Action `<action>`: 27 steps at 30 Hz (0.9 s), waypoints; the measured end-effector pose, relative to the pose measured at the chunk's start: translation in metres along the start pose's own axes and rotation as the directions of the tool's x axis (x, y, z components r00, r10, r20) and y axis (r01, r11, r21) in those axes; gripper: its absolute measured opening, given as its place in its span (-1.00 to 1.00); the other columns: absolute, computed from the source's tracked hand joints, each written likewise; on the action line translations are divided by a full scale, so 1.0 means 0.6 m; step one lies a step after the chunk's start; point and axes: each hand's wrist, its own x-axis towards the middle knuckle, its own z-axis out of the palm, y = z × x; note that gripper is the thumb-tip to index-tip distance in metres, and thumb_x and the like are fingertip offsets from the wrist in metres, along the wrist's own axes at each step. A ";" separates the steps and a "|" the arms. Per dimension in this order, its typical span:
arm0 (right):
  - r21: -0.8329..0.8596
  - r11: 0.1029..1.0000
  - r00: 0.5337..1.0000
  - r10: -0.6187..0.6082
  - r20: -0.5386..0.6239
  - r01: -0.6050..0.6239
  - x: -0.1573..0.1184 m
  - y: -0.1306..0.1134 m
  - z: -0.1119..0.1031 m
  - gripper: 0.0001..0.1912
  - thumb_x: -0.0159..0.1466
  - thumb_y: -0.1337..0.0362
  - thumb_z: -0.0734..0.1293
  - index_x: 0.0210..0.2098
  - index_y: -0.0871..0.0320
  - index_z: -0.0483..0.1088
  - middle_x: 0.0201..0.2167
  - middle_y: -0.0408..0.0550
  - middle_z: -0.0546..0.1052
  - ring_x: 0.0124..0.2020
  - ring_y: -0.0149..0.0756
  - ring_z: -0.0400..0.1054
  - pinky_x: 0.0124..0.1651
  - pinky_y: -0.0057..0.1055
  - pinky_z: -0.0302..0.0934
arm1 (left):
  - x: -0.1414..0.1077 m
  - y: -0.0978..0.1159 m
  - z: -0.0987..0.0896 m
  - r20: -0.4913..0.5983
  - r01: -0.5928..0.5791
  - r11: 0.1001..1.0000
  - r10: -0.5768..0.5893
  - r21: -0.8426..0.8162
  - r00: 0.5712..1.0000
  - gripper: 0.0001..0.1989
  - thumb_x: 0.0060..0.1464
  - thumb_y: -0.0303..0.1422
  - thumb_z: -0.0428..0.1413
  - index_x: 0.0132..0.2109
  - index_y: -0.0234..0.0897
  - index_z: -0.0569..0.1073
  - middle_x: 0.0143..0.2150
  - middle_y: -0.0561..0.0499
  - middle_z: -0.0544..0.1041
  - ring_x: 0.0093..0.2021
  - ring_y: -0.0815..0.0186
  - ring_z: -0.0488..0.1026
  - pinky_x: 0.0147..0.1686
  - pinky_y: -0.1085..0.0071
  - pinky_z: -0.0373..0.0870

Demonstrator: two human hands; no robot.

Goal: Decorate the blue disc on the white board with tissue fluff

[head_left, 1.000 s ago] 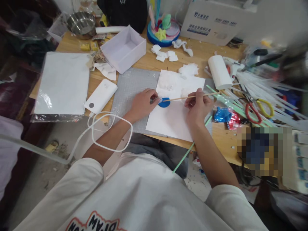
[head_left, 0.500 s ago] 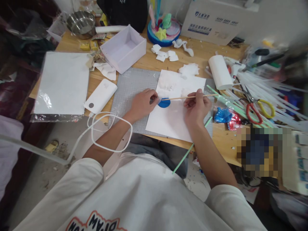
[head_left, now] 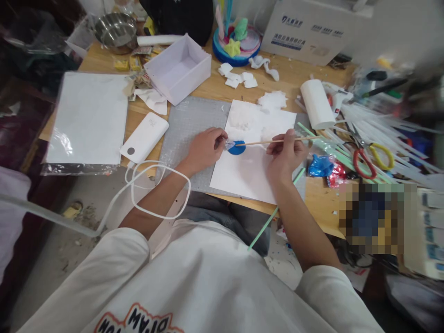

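My right hand (head_left: pixel 286 155) is closed around a thin wooden stick (head_left: pixel 258 143), which lies almost level and points left. Its left tip is over a flat blue round piece (head_left: pixel 237 150) on a sheet of white paper (head_left: pixel 243 173). From the left, my left hand (head_left: pixel 208 147) pinches a small pale, see-through piece (head_left: pixel 229 144) at the edge of the blue round. What that piece is, I cannot make out. White fluffy material (head_left: pixel 240 116) lies on the paper's upper part.
Under the paper is a grey cutting mat (head_left: pixel 194 113). A white power bank (head_left: pixel 145 136) with a looped cable lies left, below an open white box (head_left: pixel 180 69). Scissors (head_left: pixel 364 162), a white roll (head_left: pixel 317 104), plastic straws and a blue packet (head_left: pixel 321 165) crowd the right side.
The stick's left tip has shifted slightly right over the blue round, and my right hand has moved a little right. More of the pale piece shows at my left fingertips.
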 end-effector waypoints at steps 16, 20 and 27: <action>-0.015 1.000 0.999 0.007 0.040 -0.006 -0.002 0.000 0.008 -0.43 0.34 -0.26 0.31 -0.54 0.05 0.43 -0.68 -0.20 0.36 -0.68 -0.43 0.23 -0.61 -0.42 0.07 | -0.004 0.003 -0.005 -0.006 -0.034 0.999 0.033 -0.016 0.999 -0.85 0.21 -0.45 0.17 -0.08 -0.21 0.54 -0.16 0.02 0.60 -0.31 0.34 0.46 -0.21 0.34 0.39; -0.008 0.999 0.997 0.040 0.065 -0.039 -0.004 0.000 0.013 -0.42 0.29 -0.29 0.34 -0.53 0.08 0.43 -0.66 -0.22 0.40 -0.67 -0.48 0.25 -0.59 -0.46 0.16 | -0.006 0.008 -0.007 0.012 -0.034 0.999 0.034 -0.005 0.999 -0.85 0.23 -0.39 0.23 -0.05 -0.21 0.53 -0.14 0.03 0.59 -0.28 0.34 0.45 -0.18 0.33 0.39; -0.006 0.999 0.997 0.041 0.062 -0.041 -0.007 0.000 0.014 -0.42 0.28 -0.27 0.36 -0.51 0.12 0.45 -0.65 -0.22 0.42 -0.67 -0.51 0.29 -0.58 -0.50 0.20 | -0.006 0.013 -0.004 0.023 -0.002 0.999 0.001 0.039 1.000 -0.82 0.25 -0.33 0.25 -0.02 -0.25 0.55 -0.12 0.00 0.58 -0.18 0.28 0.48 -0.14 0.30 0.40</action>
